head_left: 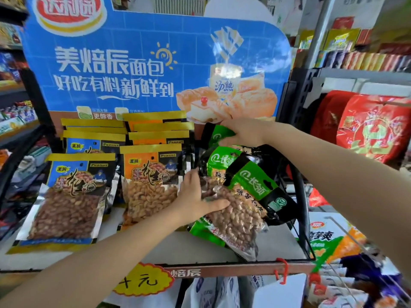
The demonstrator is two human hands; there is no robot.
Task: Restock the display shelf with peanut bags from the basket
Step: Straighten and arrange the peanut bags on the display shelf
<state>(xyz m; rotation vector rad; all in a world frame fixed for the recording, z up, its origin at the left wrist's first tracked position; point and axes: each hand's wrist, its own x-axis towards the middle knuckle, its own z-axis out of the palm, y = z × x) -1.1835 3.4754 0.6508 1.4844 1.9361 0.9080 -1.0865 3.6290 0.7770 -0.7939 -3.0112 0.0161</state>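
Note:
On the display shelf (pixel 195 247) lean a row of blue peanut bags (pixel 73 192), a row of orange peanut bags (pixel 151 185) and, at the right, a loose stack of green-and-black peanut bags (pixel 246 196). My left hand (pixel 198 196) presses flat on the front green bag's clear window, thumb stretched across the nuts. My right hand (pixel 242 132) grips the top edge of the rearmost green bag (pixel 214 134). The basket does not show.
A tall blue bread advertising board (pixel 133 63) backs the shelf. Red gift bags (pixel 373 130) hang at the right. A wire rack with snack packets (pixel 333 245) stands lower right. A yellow price tag (pixel 142 281) hangs off the shelf's front edge.

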